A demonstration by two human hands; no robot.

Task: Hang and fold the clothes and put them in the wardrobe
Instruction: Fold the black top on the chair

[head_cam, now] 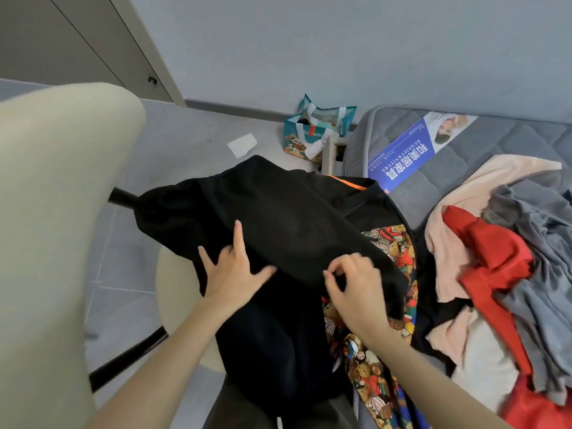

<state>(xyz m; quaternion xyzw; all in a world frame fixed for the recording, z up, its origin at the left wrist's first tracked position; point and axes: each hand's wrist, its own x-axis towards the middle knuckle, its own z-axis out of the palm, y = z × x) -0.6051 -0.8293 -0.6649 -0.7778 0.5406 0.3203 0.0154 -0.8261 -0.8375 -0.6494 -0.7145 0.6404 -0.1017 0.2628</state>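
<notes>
— Where's the black fabric garment [278,212]?
— Draped over the cream chair seat [176,305], at the left edge of the grey quilted mattress [510,140]. My left hand [232,270] presses it, fingers spread. My right hand [356,283] pinches the fold. I'd smooth it flat before creasing.

A pile of clothes [501,267] lies on the mattress [464,168] toward its right, and a poster [414,150] lies on the mattress behind that pile. A sweater [278,218] spreads off the mattress's left edge, over a printed cloth [390,243]. Left of the mattress stands a chair [62,181]; at the mattress's far left corner a bag [312,128] sits on the floor [185,162], with a sheet of paper [242,145] further left.
</notes>
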